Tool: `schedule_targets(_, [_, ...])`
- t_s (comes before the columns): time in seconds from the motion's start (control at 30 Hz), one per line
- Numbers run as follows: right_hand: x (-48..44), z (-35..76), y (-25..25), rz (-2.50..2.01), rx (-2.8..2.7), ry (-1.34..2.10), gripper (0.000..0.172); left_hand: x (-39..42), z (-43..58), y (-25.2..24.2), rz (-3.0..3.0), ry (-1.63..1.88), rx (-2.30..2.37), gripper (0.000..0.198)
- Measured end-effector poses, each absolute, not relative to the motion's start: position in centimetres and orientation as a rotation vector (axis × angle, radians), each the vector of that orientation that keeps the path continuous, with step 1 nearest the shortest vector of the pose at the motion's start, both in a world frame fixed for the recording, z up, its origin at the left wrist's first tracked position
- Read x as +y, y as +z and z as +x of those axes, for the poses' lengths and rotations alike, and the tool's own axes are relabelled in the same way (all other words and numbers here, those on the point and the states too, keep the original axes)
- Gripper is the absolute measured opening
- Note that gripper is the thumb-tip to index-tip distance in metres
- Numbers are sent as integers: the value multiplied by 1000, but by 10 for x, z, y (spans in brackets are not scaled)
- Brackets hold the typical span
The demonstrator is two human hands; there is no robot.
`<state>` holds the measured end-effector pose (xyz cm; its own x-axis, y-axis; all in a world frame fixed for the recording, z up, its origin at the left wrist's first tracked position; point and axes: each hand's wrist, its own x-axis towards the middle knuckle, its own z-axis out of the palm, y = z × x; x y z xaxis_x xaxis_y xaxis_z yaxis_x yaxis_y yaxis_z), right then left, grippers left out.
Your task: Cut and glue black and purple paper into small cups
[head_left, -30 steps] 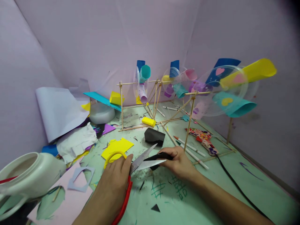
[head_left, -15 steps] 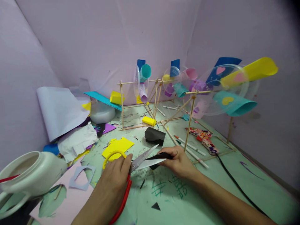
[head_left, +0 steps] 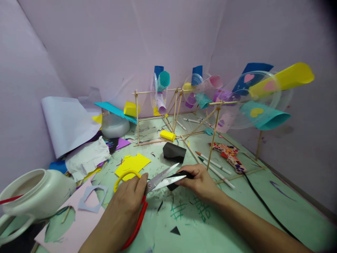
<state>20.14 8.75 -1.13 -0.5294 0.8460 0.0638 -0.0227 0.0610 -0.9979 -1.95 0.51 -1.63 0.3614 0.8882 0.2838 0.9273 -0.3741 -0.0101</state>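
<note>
Here, left hand [head_left: 125, 201] grips yellow-and-red scissors [head_left: 150, 185], silvery blades [head_left: 163, 174] parted; right hand [head_left: 202, 183] pinches black paper [head_left: 186, 173]

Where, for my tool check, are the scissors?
In the head view, below centre: the left hand holds the scissors, open blades at the black paper in the right hand.

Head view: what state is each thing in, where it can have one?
scissors: open, in left hand
black piece: gripped by right hand
black tube: rolled, on the table
yellow tube: rolled, lying down
glue gun: lying on its side
white pot: open, no lid
white paper: crumpled
pink sheet: cut, with a hole
</note>
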Motion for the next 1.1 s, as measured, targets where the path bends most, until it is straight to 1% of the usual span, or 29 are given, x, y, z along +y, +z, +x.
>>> schedule_targets(0.13, [89, 201, -14, -821, -1636, 1542, 5, 5, -16, -14, -2425, -371, -1620, 47])
schedule_targets(0.37, [88, 201, -17, -807, -1610, 1582, 8, 6, -15, -12, -2411, -387, -1570, 41])
schedule_targets(0.53, [90, 202, -20, -837, -1642, 1529, 8, 7, -15, -10, -2435, -389, -1570, 41])
schedule_targets(0.83, [89, 202, -19, -848, -1616, 1560, 8, 5, -19, -16, -2463, -387, -1626, 42])
schedule_targets(1.1, [90, 201, -22, -861, -1587, 1580, 8, 7, -20, -17, -2483, -389, -1623, 38])
